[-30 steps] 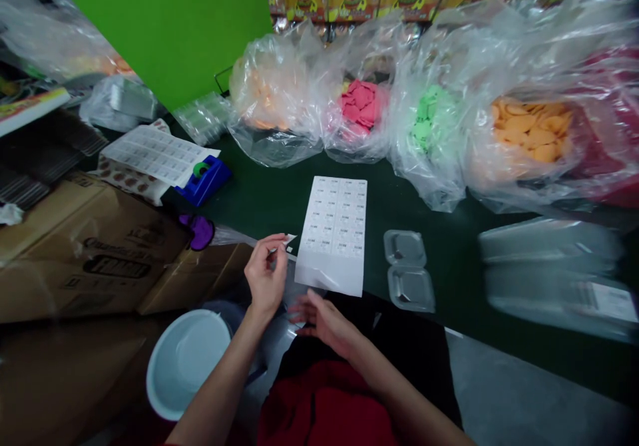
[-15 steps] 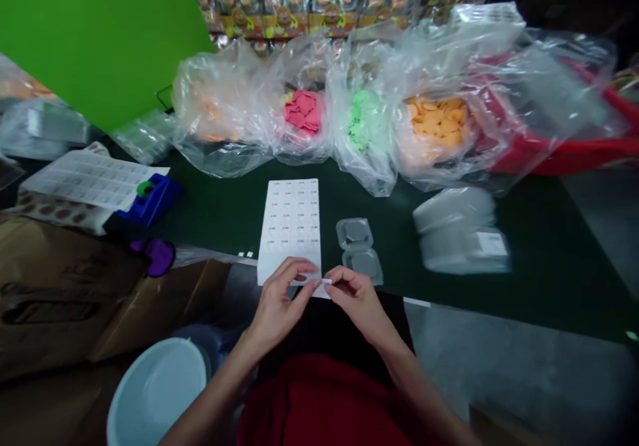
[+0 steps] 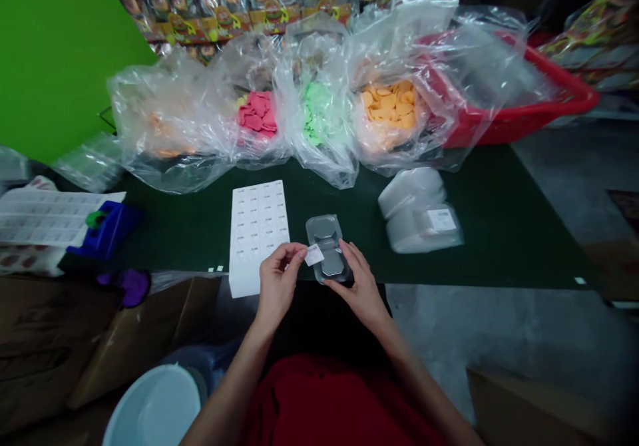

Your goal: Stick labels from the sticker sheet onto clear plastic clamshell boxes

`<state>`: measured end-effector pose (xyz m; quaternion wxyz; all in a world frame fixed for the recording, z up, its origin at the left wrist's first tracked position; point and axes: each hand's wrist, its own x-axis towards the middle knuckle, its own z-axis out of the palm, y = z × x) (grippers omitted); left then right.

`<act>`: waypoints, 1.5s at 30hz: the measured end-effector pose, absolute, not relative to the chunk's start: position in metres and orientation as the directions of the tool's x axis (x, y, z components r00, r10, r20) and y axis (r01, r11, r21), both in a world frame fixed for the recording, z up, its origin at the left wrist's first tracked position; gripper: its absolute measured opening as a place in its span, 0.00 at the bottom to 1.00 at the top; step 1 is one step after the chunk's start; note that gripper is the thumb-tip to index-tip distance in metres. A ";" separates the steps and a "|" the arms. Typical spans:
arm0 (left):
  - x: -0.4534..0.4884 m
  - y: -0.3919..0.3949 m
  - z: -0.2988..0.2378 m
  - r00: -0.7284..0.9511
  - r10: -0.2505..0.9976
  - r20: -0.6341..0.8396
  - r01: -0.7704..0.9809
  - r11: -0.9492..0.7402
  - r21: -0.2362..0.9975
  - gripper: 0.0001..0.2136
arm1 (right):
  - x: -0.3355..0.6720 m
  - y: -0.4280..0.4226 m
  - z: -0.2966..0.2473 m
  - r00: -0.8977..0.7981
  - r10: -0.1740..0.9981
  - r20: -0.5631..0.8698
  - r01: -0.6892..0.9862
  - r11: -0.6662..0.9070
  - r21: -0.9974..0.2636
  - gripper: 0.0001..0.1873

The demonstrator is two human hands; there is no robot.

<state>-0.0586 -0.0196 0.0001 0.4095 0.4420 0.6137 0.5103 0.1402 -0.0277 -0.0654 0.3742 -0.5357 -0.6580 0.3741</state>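
My left hand (image 3: 280,274) pinches a small white printed label (image 3: 314,254) between thumb and fingertips. The label hangs over the left side of an open clear plastic clamshell box (image 3: 331,265), which lies flat near the table's front edge. My right hand (image 3: 360,286) holds the box's near half at its right and front edges, thumb in front and fingers along the side. Left of the box lies a white sheet of labels (image 3: 259,223), its blank lower part bent over the table edge. A stack of clear clamshell boxes (image 3: 422,213), one bearing a label, sits to the right.
Along the back of the dark green table (image 3: 509,233) stand plastic bags with pink pieces (image 3: 258,113), green pieces (image 3: 315,114) and orange pieces (image 3: 392,105). A red basket (image 3: 519,116) is behind right. A blue tape dispenser (image 3: 107,229) lies left; a pale bucket (image 3: 154,406) stands below.
Both hands were together at the label beside the sheet. Now my right hand has moved onto the clamshell box, and my left has brought the label over it. The view has shifted right.
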 end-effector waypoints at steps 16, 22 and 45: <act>-0.027 -0.008 -0.031 -0.182 0.972 -0.150 0.218 0.189 0.957 0.37 | 0.152 -0.025 -0.046 0.035 0.996 0.088 0.213 0.078 -0.974 0.15; -0.026 -0.011 -0.030 -0.124 0.991 -0.055 0.369 0.097 0.924 0.27 | 0.141 -0.023 -0.058 -0.030 0.988 0.151 0.329 0.152 -0.932 0.12; -0.056 -0.042 -0.046 -0.209 0.964 0.164 0.471 -0.048 0.881 0.11 | 0.097 -0.020 -0.057 0.014 1.000 0.014 0.368 0.008 -0.930 0.48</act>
